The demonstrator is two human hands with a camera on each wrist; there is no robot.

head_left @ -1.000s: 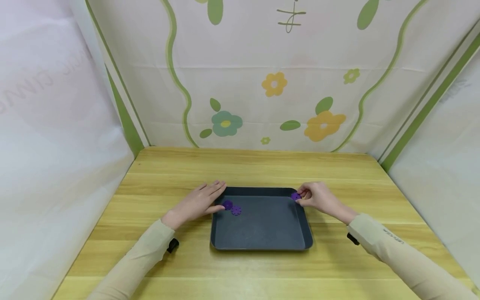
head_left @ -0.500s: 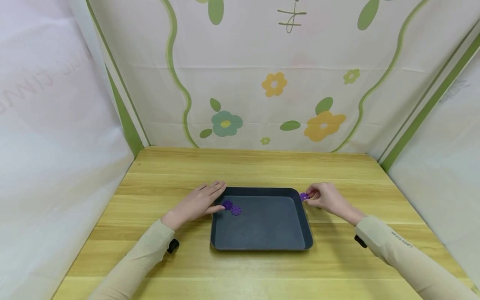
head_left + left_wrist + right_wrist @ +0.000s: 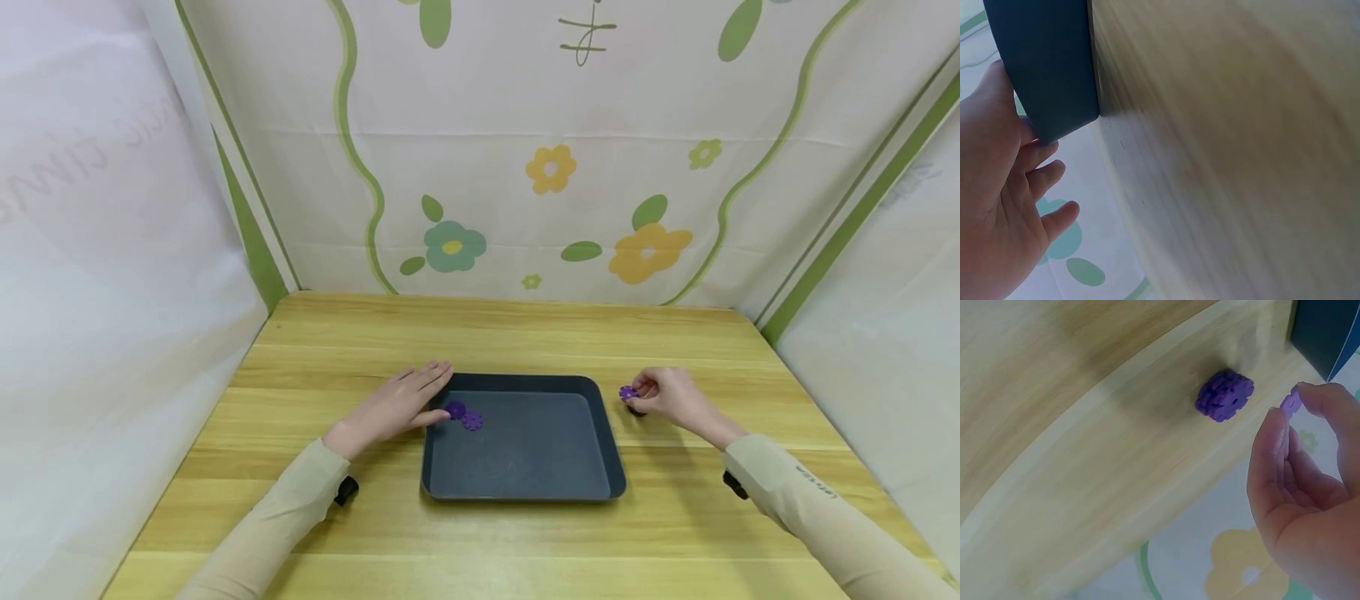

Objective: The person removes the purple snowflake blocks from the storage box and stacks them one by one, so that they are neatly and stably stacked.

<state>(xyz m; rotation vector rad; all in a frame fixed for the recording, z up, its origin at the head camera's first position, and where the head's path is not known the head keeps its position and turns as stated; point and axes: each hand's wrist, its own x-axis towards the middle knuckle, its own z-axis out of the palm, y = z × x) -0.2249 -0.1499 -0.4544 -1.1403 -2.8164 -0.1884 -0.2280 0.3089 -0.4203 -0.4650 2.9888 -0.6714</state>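
Observation:
A dark grey tray (image 3: 525,467) lies on the wooden table. Two purple notched plastic discs sit inside by its left wall: a darker-looking disc (image 3: 455,409) and a lighter disc (image 3: 473,421) touching it. My left hand (image 3: 390,408) rests on the tray's back left corner, fingers extended and thumb reaching over the left rim. Right of the tray, my right hand (image 3: 672,397) pinches another purple notched disc (image 3: 627,392) between thumb and fingertip. Just below that hand, a small stack of purple discs (image 3: 1225,395) stands on the table, mostly hidden in the head view.
The wooden table (image 3: 525,542) runs back to a white fabric wall (image 3: 480,167) printed with flowers and leaves. White fabric panels also close off the left (image 3: 127,292) and right (image 3: 885,300) sides.
My right hand has moved right, carrying the purple disc from over the tray's back right corner to beside the tray, above the stack. The left hand and the tray stay put.

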